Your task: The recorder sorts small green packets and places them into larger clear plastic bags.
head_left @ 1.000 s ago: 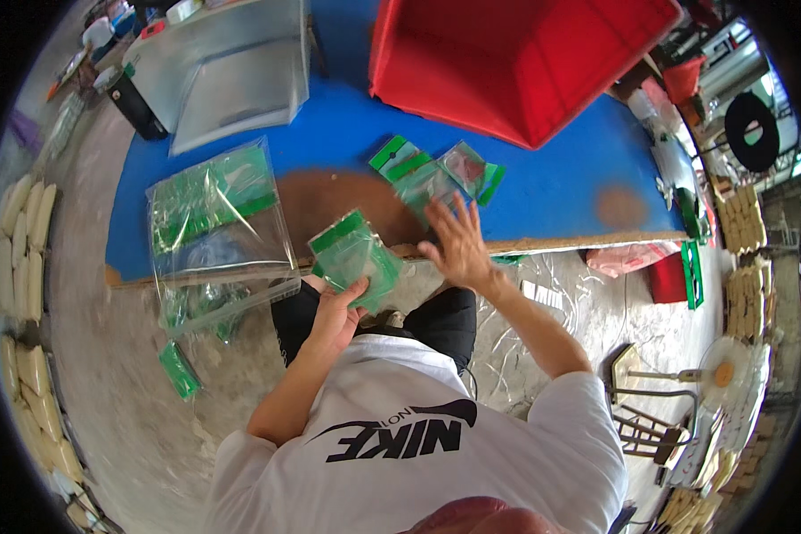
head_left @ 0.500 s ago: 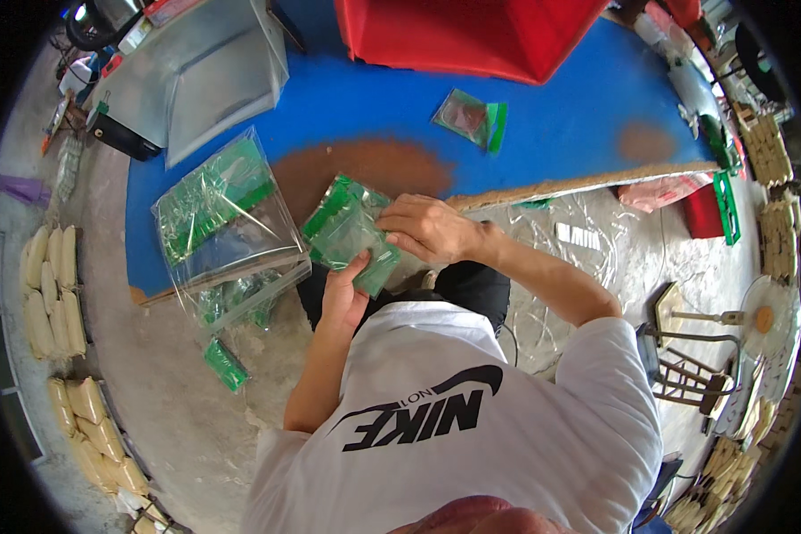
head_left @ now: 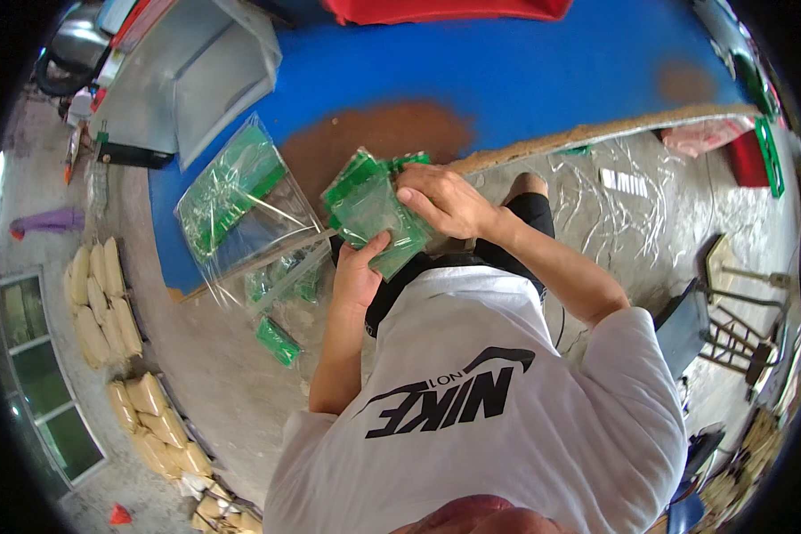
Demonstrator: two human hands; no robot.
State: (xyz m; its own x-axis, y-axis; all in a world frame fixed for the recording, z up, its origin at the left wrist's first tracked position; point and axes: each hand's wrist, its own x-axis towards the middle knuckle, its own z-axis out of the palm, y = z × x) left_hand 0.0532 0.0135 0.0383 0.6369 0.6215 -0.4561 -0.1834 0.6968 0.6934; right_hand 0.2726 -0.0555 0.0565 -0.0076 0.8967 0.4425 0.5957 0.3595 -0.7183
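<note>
A small stack of clear plastic packets with green ends (head_left: 372, 209) is held in front of my waist, near the table's front edge. My left hand (head_left: 359, 271) grips its lower side, with the thumb on top. My right hand (head_left: 445, 200) is closed at the upper right of the stack, its fingertips partly hidden. A green strip (head_left: 409, 161) of a packet juts out beside those fingers. Left of my hands, a large clear plastic bag (head_left: 240, 191) lies over the table edge, with green-ended packets inside.
The blue table (head_left: 525, 80) has a brown worn patch (head_left: 383, 129). A red bin (head_left: 454, 9) and a grey translucent container (head_left: 222, 80) stand on it. A green packet (head_left: 279, 342) lies on the floor, left of me. Stacked filled bags (head_left: 102, 298) are farther left; a chair (head_left: 739, 320) is at right.
The single packet that lay on the table near the red bin is gone from there, and a green strip now shows by my right hand. The whole view has shifted.
</note>
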